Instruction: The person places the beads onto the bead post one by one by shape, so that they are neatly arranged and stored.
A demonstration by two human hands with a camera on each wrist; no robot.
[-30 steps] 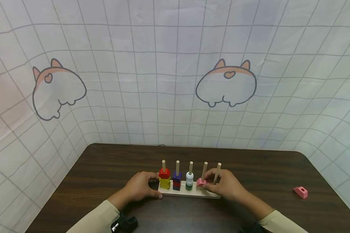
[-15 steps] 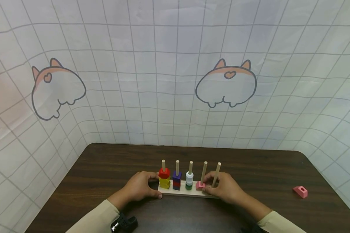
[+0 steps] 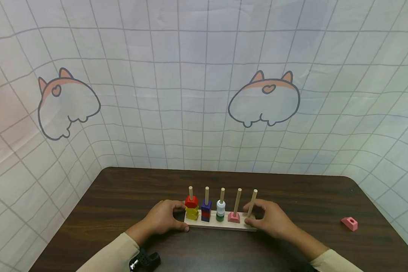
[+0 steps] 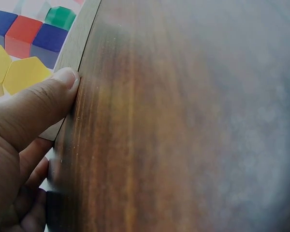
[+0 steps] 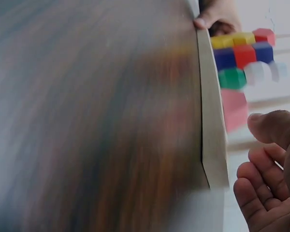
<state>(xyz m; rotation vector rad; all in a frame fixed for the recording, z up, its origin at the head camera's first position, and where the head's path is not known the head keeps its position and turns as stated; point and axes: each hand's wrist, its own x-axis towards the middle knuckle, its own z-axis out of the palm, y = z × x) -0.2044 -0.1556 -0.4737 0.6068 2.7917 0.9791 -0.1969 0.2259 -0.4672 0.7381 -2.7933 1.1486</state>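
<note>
A wooden peg board (image 3: 221,225) with several upright pegs lies on the table. My left hand (image 3: 160,218) grips its left end, the thumb (image 4: 65,79) pressed on the front edge. By the bare rightmost peg (image 3: 253,202), my right hand (image 3: 271,218) has thumb and fingers apart with nothing between them. A pink block (image 3: 234,217) sits low on the peg just left of that one. The other pegs carry yellow blocks (image 3: 192,214) under a red one (image 3: 191,202), blue and red blocks (image 3: 206,211), and white pieces (image 3: 221,207) above green.
Another pink block (image 3: 350,223) with a hole lies alone at the right of the dark wooden table (image 3: 306,196). A white gridded cloth (image 3: 163,113) hangs behind and around the table.
The pink block has gone down its peg to the board and stands squarely there. My right hand has let go and drawn back to the right; the left hand stays put.
</note>
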